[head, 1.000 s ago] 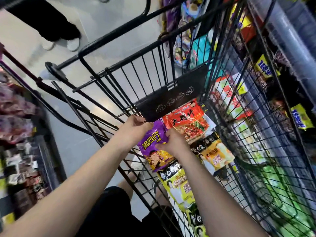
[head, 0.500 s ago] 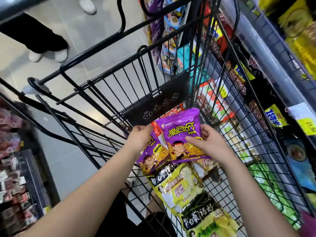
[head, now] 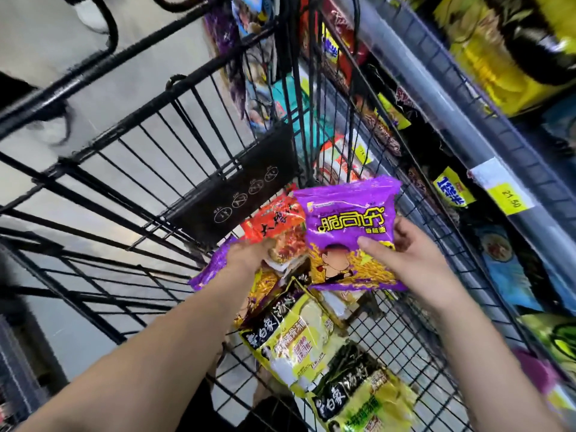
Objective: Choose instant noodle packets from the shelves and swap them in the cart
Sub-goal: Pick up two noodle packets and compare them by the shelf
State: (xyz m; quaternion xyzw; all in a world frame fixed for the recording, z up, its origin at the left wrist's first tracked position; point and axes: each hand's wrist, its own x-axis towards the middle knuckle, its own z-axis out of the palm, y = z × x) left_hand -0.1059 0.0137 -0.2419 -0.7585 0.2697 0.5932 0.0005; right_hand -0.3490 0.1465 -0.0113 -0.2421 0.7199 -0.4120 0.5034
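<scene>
Curling tight, the right hand [head: 411,263] grips a purple packet [head: 349,226], the left hand [head: 249,260] a second purple packet [head: 212,269].

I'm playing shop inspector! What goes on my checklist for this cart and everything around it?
Surface: black wire cart, mesh floor partly bare.
Job's things: purple noodle packet held above the cart; second purple packet; red packet, yellow packet and nearer yellow packet lying in the cart.
Clutter: nothing seen.
Hands: right hand holds the purple noodle packet by its right edge; left hand, blurred, grips the second purple packet.
Cables: nothing seen.
Surroundings: shelves of packets on the right, yellow price tag, grey floor on the left.
</scene>
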